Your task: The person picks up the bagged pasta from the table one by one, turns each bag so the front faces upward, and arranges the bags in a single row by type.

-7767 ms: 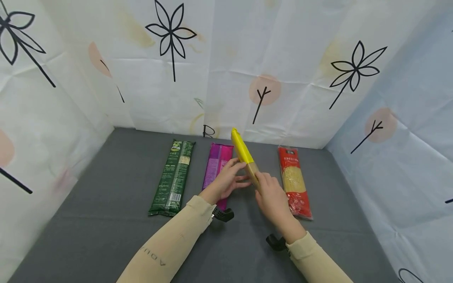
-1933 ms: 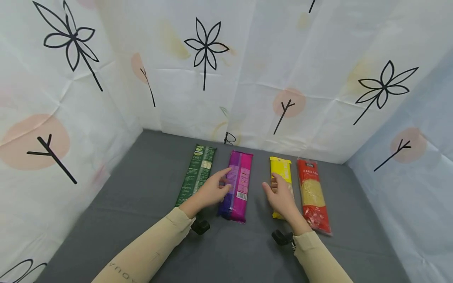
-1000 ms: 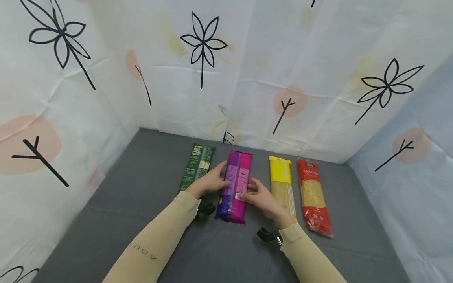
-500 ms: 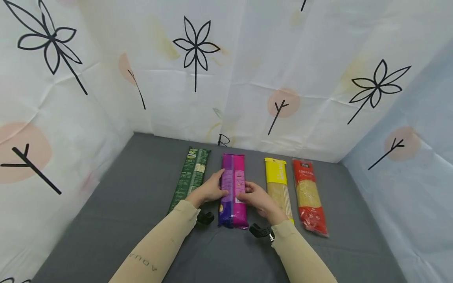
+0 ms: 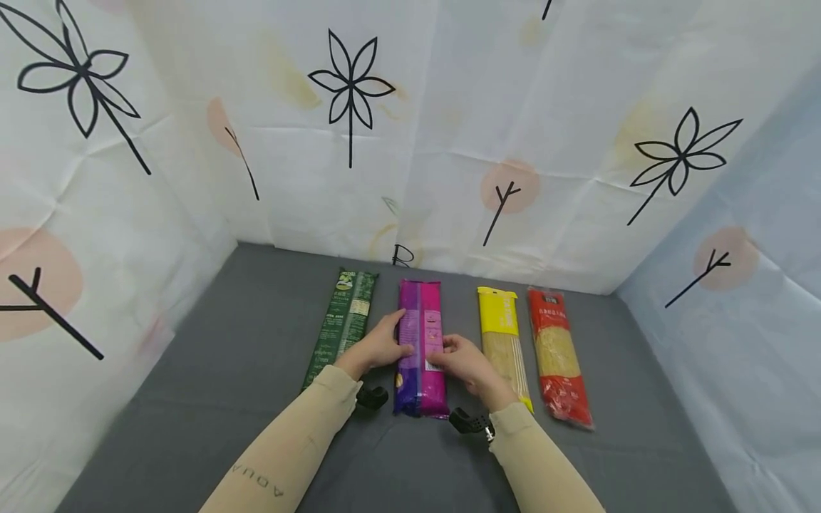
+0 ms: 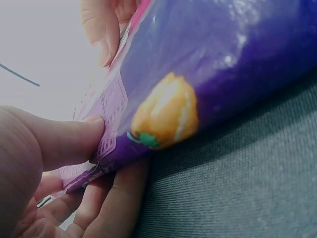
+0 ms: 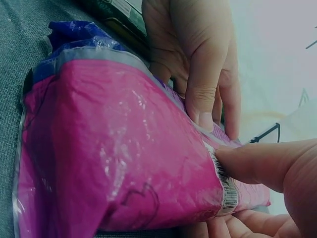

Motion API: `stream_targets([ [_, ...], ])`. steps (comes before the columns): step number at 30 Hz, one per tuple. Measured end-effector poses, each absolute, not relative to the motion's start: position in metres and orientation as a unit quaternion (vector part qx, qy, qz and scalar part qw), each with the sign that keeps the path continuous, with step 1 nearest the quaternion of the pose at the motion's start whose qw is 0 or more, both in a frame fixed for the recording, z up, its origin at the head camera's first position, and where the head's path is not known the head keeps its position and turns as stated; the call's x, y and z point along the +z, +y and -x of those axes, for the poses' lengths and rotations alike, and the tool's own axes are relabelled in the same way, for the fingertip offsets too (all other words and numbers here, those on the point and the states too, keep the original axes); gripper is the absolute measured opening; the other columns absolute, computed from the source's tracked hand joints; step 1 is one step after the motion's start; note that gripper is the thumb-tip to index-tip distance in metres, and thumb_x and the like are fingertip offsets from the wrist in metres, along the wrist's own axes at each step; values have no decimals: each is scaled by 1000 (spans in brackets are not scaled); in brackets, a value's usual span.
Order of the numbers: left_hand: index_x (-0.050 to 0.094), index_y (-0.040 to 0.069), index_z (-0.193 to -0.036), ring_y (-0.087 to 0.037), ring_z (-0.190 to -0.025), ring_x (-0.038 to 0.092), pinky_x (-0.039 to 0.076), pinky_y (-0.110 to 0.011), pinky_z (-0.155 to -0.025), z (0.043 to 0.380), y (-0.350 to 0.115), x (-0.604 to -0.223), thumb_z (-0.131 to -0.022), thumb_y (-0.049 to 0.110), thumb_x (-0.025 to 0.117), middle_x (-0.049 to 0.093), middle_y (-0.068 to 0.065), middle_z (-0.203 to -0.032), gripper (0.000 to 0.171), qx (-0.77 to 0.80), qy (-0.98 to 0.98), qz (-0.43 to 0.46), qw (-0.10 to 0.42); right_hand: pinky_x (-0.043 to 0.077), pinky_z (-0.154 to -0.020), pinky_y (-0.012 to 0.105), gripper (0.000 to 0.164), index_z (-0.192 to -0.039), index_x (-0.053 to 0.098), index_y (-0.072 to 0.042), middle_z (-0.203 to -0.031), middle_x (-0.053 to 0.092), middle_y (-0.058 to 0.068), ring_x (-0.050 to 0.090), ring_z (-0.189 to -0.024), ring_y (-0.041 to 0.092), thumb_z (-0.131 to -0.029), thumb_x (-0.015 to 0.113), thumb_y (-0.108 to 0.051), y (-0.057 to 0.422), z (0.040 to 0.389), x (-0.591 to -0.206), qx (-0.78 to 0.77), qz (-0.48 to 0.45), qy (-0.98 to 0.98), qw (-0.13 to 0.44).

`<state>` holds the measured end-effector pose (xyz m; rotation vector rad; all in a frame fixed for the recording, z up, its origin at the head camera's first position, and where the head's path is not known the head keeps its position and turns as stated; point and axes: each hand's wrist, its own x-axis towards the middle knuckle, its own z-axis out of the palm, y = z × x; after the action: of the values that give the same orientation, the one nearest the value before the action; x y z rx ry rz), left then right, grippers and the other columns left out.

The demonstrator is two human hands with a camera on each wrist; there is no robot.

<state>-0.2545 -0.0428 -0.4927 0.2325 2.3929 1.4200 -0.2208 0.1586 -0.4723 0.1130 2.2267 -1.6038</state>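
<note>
A long purple and pink plastic packet (image 5: 420, 385) lies with its printed side and barcode up, between my hands. My left hand (image 5: 378, 345) grips its left edge, thumb on top and fingers tucked under, as the left wrist view shows beside a pepper picture. On the opposite edge, my right hand (image 5: 467, 362) pinches near the barcode (image 7: 225, 183), thumb above and fingers below. The packet's far end points at the back wall.
Left of it lies a green packet (image 5: 346, 313), partly covered by my left hand. To the right are a yellow noodle packet (image 5: 503, 342) and a red noodle packet (image 5: 558, 356). All rest on a grey cloth (image 5: 224, 399) before patterned curtains (image 5: 436, 85).
Earlier both hands held the yellow packet upright; it now lies beside the red one. Both hands then moved to the purple packet, gripped its edges and turned it straighter.
</note>
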Motion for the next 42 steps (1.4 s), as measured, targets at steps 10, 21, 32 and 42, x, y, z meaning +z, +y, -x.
stream_targets([
  [10,19,17,-155,-31,-114,52,50,-45,-88,249,-45,-487,-91,12,68,21,-20,-153,81,549,811,-70,190,54,-72,35,49,-123,47,4,-95,62,16,62,-78,21,-86,72,-16,155,217,-466,-560,-21,805,195],
  [21,18,16,-155,-25,-84,65,57,-38,-63,250,-43,-495,-92,-5,58,35,-20,-146,77,662,722,-35,199,55,-75,41,60,-141,35,-4,-112,57,22,65,-85,25,-91,67,-15,150,210,-470,-583,-8,791,183],
  [32,21,17,-154,-26,-84,65,57,-38,-64,238,-40,-490,-92,-6,56,30,-19,-149,75,698,687,-39,198,55,-81,39,51,-135,42,10,-110,64,20,66,-90,24,-96,59,-18,151,200,-477,-686,-39,698,202],
  [42,20,18,-155,-24,-84,62,55,-35,-62,232,-34,-481,-89,-6,54,28,-18,-148,78,682,718,-52,132,54,-84,43,54,-143,37,-7,-124,56,20,64,-98,26,-96,61,-16,153,199,-470,-696,-3,684,219],
])
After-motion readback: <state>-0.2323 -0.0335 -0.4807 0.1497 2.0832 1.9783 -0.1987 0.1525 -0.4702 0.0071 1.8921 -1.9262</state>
